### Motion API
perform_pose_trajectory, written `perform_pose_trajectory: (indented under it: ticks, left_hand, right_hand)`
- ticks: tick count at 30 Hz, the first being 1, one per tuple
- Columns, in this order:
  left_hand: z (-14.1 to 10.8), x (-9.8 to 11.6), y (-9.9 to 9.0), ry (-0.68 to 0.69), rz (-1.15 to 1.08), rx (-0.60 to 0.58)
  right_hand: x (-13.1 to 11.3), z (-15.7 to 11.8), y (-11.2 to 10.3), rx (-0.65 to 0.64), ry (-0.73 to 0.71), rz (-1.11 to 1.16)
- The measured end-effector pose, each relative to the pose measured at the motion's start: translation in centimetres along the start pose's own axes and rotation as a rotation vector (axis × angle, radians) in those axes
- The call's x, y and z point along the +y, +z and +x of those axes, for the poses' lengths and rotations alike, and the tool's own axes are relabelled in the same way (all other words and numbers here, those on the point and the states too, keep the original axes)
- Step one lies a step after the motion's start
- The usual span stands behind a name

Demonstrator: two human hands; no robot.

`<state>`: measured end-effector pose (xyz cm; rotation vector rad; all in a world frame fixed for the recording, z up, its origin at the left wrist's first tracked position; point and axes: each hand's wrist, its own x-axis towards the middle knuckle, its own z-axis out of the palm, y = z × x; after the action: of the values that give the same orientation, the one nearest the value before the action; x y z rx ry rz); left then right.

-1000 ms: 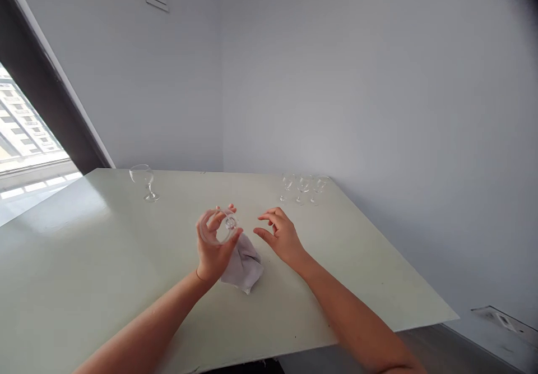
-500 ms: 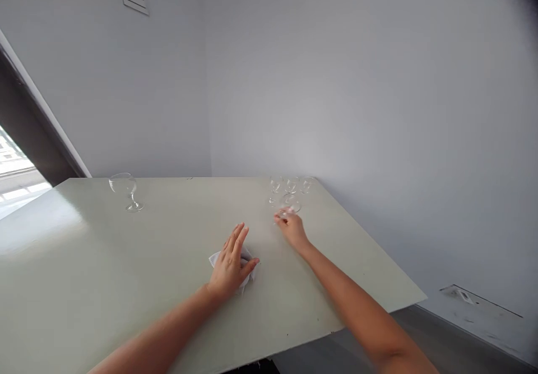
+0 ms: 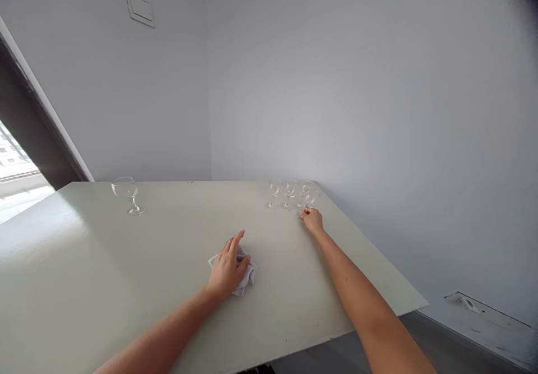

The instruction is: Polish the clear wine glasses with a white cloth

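1. The right hand [image 3: 312, 220], right of centre, has its fingers pressed together low on a clear wine glass [image 3: 309, 199]; the exact finger contact is too small to tell.
2. That glass stands upright with its foot on the table, just in front of the rightmost of three wine glasses [image 3: 290, 194] lined up near the far edge.
3. The left hand [image 3: 227, 267], at lower centre, lies on a crumpled white cloth [image 3: 250, 276], its fingers loosely spread, not pinching.
4. A larger wine glass [image 3: 126, 192] stands alone at upper left, well apart from both hands, on the pale green table [image 3: 105, 262].
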<state>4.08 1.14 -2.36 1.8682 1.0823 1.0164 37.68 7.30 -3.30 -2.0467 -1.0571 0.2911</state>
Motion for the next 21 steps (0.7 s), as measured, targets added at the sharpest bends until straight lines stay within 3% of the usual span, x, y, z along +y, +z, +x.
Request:
perform_pose_trajectory:
  ticks: [3,6,11,14,18,21]
  left_hand:
    - [-0.1,0.2,0.0,-0.050,-0.059,0.014]
    - [0.2,0.3,-0.2,-0.141,-0.253,0.079]
    - [2.5,0.1,-2.6,-0.108,-0.521,0.354]
    - [4.2,-0.7,-5.1,-0.186,-0.570,0.595]
    - [5.8,-2.8,-9.2,-0.403,-0.547,0.844]
    - [6.7,-4.9,-12.8,-0.452,-0.430,0.999]
  right_hand:
    - [-0.2,0.3,0.0,0.011,0.019,0.001]
    - [-0.4,-0.2,-0.6,0.054,0.034,0.002]
    - [-2.0,-4.3,-1.3,0.125,0.008,0.055]
    - [-5.2,-9.0,-0.6,-0.033,-0.153,0.151]
    - [-10.6,-16.1,1.1,-0.474,-0.614,0.282]
    - [-12.7,-19.7,2.9,-0.626,-0.821,0.243]
